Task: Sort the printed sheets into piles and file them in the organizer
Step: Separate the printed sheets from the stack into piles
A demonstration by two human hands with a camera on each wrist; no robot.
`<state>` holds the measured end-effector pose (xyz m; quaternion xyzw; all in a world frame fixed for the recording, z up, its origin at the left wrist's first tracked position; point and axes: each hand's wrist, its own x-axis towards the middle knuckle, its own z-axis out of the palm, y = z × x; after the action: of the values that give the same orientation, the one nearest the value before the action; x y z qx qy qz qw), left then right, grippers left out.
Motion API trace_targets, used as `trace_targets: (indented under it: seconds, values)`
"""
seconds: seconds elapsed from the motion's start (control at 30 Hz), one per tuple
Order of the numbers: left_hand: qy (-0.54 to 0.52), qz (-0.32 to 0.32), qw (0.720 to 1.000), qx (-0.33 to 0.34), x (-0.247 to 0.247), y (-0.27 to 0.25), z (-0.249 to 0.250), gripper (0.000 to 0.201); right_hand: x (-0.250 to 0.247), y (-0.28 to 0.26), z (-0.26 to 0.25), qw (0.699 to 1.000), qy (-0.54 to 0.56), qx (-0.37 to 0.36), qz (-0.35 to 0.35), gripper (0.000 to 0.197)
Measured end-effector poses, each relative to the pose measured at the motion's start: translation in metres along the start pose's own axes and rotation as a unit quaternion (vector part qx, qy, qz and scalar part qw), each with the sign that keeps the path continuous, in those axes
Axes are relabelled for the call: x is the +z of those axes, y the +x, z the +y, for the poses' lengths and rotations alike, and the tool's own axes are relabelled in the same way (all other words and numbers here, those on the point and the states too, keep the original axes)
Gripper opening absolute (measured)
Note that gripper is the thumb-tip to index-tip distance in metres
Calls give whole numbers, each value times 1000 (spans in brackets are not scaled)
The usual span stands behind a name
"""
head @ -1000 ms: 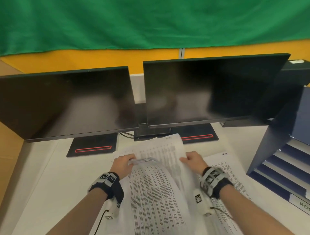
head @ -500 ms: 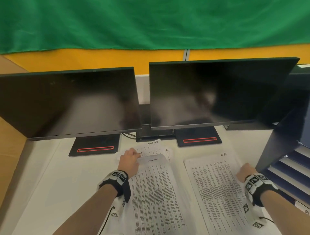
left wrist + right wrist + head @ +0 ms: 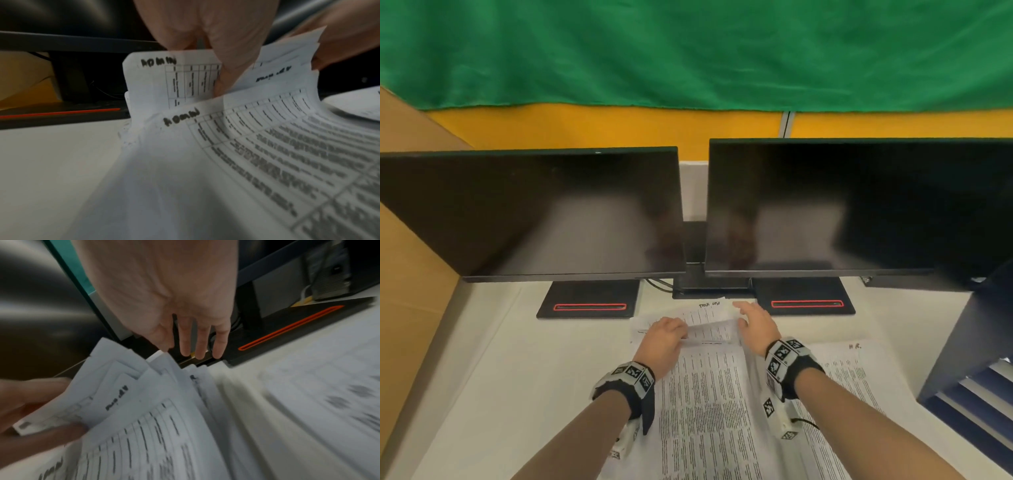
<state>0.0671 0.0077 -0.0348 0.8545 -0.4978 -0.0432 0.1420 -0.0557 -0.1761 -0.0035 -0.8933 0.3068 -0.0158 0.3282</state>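
Observation:
A stack of printed sheets point(image 3: 705, 411) lies on the white desk point(image 3: 500, 377) in front of me. My left hand point(image 3: 681, 332) pinches the far ends of several sheets and bends them up. In the left wrist view its fingers point(image 3: 222, 76) sit between sheets point(image 3: 246, 146) marked "ADMIN" by hand. My right hand point(image 3: 741, 313) hovers with straight fingers point(image 3: 197, 347) at the far right corner of the same stack point(image 3: 144, 426), holding nothing. A second pile point(image 3: 859, 377), marked "HR", lies flat to the right. The navy organizer point(image 3: 959, 359) stands at the right edge.
Two dark monitors point(image 3: 534, 212) point(image 3: 842, 205) stand across the back of the desk. Their black bases point(image 3: 589, 301) point(image 3: 804, 298), each with a red stripe, sit just beyond the sheets. A cardboard wall point(image 3: 410, 274) borders the desk on the left.
My right hand carried a sheet off the middle stack to the right pile, let it go, and has come back to the stack's far corner. My left hand stayed on the stack's far edge.

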Motion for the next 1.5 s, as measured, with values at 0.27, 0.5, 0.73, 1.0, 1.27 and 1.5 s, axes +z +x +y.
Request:
trace_targets:
  seconds: [0.27, 0.5, 0.73, 1.0, 1.27, 1.5]
  values:
    - [28, 33, 998, 42, 3, -13, -1, 28, 3, 26, -20, 996, 40, 77, 27, 23]
    - [-9, -1, 1000, -1, -3, -15, 6, 22, 18, 6, 8, 972, 165, 165, -9, 17]
    - [-65, -19, 996, -61, -2, -23, -1, 49, 14, 13, 7, 993, 54, 39, -93, 42]
    - [-8, -19, 1000, -12, 0, -27, -12, 27, 10, 30, -3, 986, -119, 5, -121, 38]
    - [-2, 15, 999, -29, -2, -21, -3, 18, 5, 16, -5, 985, -93, -67, -132, 19]
    - [-32, -33, 999, -22, -7, -14, 3, 18, -13, 19, -13, 988, 49, -52, -138, 38]
